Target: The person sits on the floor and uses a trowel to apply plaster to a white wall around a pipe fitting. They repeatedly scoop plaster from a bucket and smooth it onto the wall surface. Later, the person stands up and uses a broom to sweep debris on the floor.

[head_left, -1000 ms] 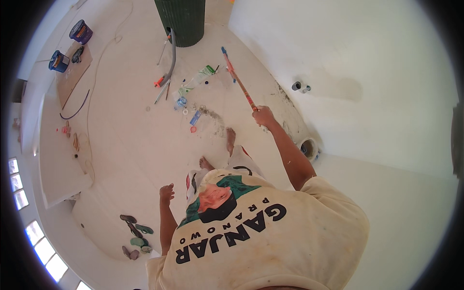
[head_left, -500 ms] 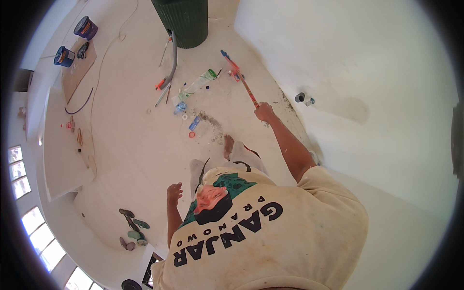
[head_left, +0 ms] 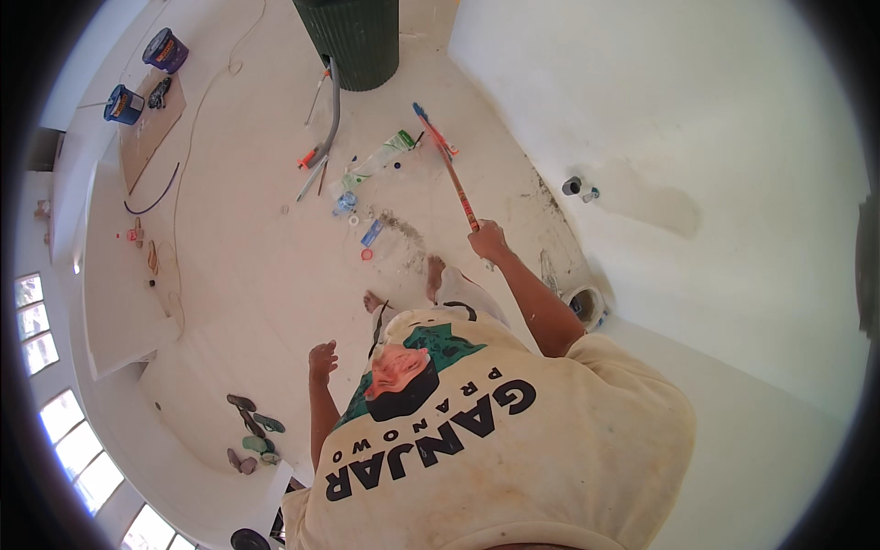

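My right hand [head_left: 489, 241] is closed around the reddish handle of a broom [head_left: 456, 186]. Its far end, red with a blue tip, reaches the pale floor to the right of scattered litter. Held out at my left side, my left hand [head_left: 323, 358] is empty with its fingers apart and slightly bent. Among the litter are a clear and green plastic wrapper [head_left: 383, 158], a crumpled blue plastic piece [head_left: 346, 203], a blue packet [head_left: 372, 233], an orange ring [head_left: 367, 255] and a streak of grey debris [head_left: 403, 231] ahead of my bare feet.
A green ribbed tank [head_left: 353, 50] stands ahead, with a grey hose [head_left: 334, 115] coming from it. A pipe stub [head_left: 572, 186] projects from the white wall on the right. A bucket-like container [head_left: 585, 301] lies by my right elbow. Paint buckets [head_left: 124, 105] and sandals [head_left: 252, 422] are left.
My right hand has drawn back slightly toward me and left, and the broom's far end has swung left. My left hand has shifted slightly left. The container near my right elbow shows more.
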A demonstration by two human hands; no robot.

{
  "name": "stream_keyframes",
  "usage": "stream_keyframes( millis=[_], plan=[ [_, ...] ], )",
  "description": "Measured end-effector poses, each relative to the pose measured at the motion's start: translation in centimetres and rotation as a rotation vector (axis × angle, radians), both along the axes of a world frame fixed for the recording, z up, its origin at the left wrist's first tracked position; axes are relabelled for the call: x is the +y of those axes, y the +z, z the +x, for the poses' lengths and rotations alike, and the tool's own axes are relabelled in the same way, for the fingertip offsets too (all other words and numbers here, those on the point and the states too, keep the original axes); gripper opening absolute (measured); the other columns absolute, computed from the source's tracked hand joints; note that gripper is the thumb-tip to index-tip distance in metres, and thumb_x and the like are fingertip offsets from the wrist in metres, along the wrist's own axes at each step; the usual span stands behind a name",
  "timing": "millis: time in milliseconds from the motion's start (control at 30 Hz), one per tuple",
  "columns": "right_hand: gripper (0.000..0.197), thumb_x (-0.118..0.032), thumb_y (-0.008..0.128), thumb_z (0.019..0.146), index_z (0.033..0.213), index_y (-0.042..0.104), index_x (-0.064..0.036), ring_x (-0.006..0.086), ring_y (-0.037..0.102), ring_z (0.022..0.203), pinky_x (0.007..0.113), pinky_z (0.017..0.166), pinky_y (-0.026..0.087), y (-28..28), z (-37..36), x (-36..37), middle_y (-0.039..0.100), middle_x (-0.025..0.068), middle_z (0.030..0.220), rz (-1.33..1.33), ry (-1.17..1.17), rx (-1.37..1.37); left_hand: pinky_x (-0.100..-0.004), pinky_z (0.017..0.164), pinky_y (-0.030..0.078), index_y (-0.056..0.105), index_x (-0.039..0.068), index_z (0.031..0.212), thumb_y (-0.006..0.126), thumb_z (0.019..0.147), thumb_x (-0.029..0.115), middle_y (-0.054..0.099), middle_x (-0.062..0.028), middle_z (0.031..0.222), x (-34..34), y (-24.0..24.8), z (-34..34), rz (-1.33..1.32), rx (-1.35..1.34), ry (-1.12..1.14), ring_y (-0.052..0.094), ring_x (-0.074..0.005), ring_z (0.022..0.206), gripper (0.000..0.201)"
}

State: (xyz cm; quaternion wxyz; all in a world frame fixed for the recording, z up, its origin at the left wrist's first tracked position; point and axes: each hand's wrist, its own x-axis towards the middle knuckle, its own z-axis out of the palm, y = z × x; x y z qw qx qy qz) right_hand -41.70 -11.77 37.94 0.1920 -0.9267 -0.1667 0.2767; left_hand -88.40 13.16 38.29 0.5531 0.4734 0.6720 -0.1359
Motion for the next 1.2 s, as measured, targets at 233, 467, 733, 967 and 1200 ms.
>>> stream_keyframes(
  millis=[233,467,733,967,1200],
  plan=[
    [0.022,-0.019,0.06,0.079,0.091,0.065,-0.0009,0.0375,0.068,0.08,0.046,0.074,0.055,-1.1,2.9,1.2,0.067,0.0235,0.091,-0.006,-0.003,-0.087,-0.0358,0.063,0.051,0.063,0.004,0.1,0.071,0.085,0.037,0.062,-0.006,0.09,1.1,-1.5,-4.9,-0.002,0.038,0.012,0.06,-0.0186,0.075,0.038],
    [0.029,-0.023,0.062,0.079,0.097,0.068,-0.0011,0.0366,0.069,0.087,0.045,0.078,0.056,-0.3,6.8,2.4,0.069,0.0227,0.091,-0.116,0.044,-0.008,-0.0368,0.066,0.052,0.064,0.003,0.106,0.071,0.084,0.038,0.062,-0.0069,0.092,1.5,-1.4,-5.7,-0.042,0.023,-0.002,0.06,-0.0191,0.077,0.042],
    [0.026,-0.021,0.062,0.08,0.095,0.068,-0.0001,0.0328,0.07,0.075,0.042,0.071,0.057,-1.2,1.8,1.4,0.069,0.0208,0.083,-0.231,0.253,0.021,-0.0363,0.067,0.051,0.063,0.004,0.105,0.071,0.083,0.039,0.061,-0.005,0.092,1.7,-1.3,-4.4,-0.005,-0.045,0.023,0.06,-0.0183,0.079,0.043],
    [0.024,-0.019,0.062,0.082,0.093,0.066,0.0016,0.0286,0.068,0.064,0.041,0.065,0.057,6.7,-0.9,2.2,0.067,0.0189,0.074,-0.015,0.148,0.136,-0.0353,0.066,0.051,0.063,0.004,0.1,0.069,0.085,0.037,0.06,-0.0052,0.09,0.6,-2.3,-6.6,-0.05,0.011,0.04,0.06,-0.0173,0.078,0.037],
    [0.03,-0.016,0.057,0.084,0.105,0.064,0.0038,0.044,0.063,0.102,0.049,0.087,0.052,1.6,2.0,9.1,0.065,0.028,0.108,-0.163,0.127,0.076,-0.0351,0.063,0.05,0.063,0.006,0.094,0.069,0.085,0.037,0.059,-0.0047,0.087,1.1,-1.3,-5.8,-0.06,0.006,0.029,0.059,-0.0172,0.076,0.033]
  ],
)
